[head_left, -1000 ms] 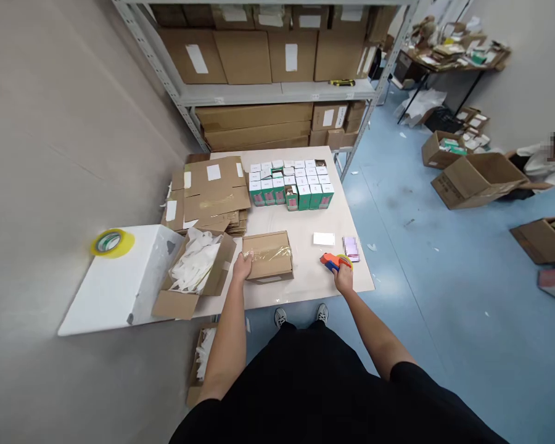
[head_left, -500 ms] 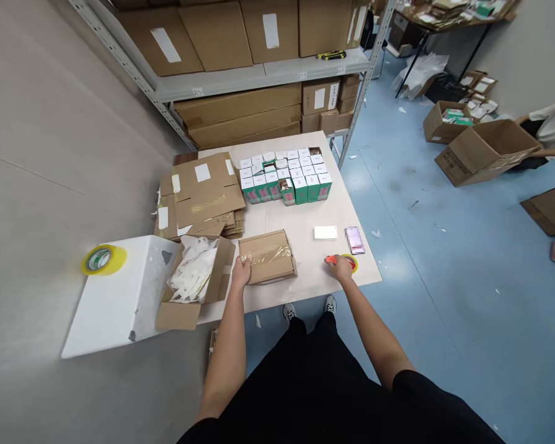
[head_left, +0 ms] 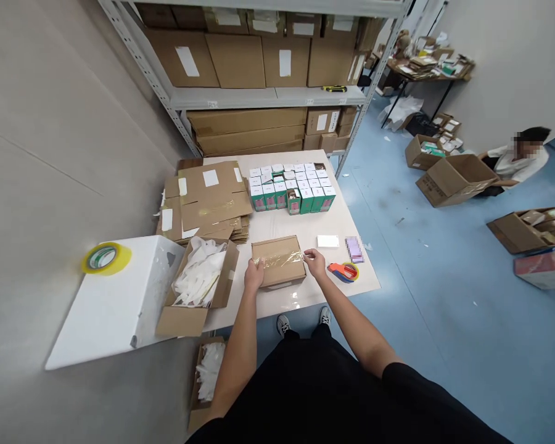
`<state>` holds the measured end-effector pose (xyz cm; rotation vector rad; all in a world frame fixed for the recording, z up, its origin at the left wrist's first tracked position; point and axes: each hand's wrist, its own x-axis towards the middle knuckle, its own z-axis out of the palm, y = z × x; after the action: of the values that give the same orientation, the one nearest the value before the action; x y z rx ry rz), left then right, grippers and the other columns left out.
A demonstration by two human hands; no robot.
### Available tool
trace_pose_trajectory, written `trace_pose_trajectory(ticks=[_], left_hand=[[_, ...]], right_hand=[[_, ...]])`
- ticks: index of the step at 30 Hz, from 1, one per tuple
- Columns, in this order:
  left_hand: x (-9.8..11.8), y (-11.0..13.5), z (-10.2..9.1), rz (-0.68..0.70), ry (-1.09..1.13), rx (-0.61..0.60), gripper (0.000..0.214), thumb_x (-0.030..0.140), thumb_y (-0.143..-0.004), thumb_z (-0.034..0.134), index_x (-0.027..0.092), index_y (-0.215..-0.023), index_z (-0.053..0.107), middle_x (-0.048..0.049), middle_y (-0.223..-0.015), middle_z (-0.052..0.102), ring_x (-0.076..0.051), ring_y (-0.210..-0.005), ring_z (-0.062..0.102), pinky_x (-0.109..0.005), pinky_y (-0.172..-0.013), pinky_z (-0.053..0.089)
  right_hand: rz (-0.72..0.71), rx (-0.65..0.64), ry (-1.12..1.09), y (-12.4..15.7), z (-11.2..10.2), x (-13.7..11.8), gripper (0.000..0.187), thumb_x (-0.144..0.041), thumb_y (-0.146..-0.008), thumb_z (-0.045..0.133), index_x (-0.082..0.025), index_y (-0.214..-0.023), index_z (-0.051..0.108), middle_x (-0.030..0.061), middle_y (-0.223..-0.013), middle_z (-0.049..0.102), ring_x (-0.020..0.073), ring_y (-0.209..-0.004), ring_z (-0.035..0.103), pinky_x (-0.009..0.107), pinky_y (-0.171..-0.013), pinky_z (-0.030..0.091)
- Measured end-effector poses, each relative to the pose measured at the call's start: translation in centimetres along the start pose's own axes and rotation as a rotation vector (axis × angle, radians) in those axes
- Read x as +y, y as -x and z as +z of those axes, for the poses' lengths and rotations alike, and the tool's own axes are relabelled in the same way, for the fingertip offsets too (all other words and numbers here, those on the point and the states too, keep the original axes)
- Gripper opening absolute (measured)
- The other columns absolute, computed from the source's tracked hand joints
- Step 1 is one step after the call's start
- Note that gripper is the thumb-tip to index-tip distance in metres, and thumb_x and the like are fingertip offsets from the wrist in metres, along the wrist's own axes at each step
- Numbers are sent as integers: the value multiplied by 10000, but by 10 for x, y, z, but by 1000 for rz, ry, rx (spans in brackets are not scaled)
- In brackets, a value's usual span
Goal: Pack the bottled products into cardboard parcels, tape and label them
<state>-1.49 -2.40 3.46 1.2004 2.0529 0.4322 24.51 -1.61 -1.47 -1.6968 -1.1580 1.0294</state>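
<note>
A small brown cardboard box (head_left: 279,262), sealed with clear tape, lies near the front edge of the pale table (head_left: 305,231). My left hand (head_left: 254,275) grips its left front corner, fingers curled on it. Spread and holding nothing, my right hand (head_left: 315,262) rests at the box's right side. The orange and blue tape dispenser (head_left: 343,271) lies on the table just right of that hand. A white card (head_left: 328,241) and a purple-printed packet (head_left: 353,249) lie beyond it.
Several green-and-white small boxes (head_left: 291,185) stand at the table's back, flattened cartons (head_left: 206,200) to their left. An open carton of white bags (head_left: 198,280) sits left. A tape roll (head_left: 102,258) lies on a white board (head_left: 120,296). Shelves hold cartons. A person (head_left: 518,161) sits on the floor, far right.
My right hand let go of the tape dispenser, left it on the table and moved left to the box's right side. My left hand stays on the box.
</note>
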Motion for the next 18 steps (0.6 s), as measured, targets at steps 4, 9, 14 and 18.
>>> trace_pose_trajectory(ticks=[4,9,14,18], left_hand=[[0,0,-2,-3,31,-56,430,549,-1061,429,194,-1253,578,-183,-1271,740,-325,-1187,710,-390,-953,533],[-1,0,1,12,16,-74,465,559,-1061,409,192,-1303,560,-192,-1289,734,-338,-1183,710,-405,-936,534],[-2,2,3,46,-21,-55,459,547,-1053,435,178,-1277,591,-196,-1229,752,-350,-1170,716,-407,-930,537],[-4,3,1,140,46,-27,416,548,-1024,515,188,-1183,649,-177,-1164,770,-352,-1156,721,-411,-948,545]], right_hand=[[-47,-59,66,5,0,-11,247,-376,-796,534,-241,-838,737,59,-906,777,249,-896,698,368,-894,549],[18,-252,160,14,-9,-33,351,-357,-877,439,-230,-903,765,57,-943,786,253,-952,695,348,-896,527],[109,-270,312,25,-3,-52,426,-571,-953,522,-210,-967,747,118,-1048,786,281,-956,686,343,-864,509],[196,-167,93,26,-5,-49,655,-751,-928,479,-176,-970,789,132,-968,794,303,-941,713,374,-857,536]])
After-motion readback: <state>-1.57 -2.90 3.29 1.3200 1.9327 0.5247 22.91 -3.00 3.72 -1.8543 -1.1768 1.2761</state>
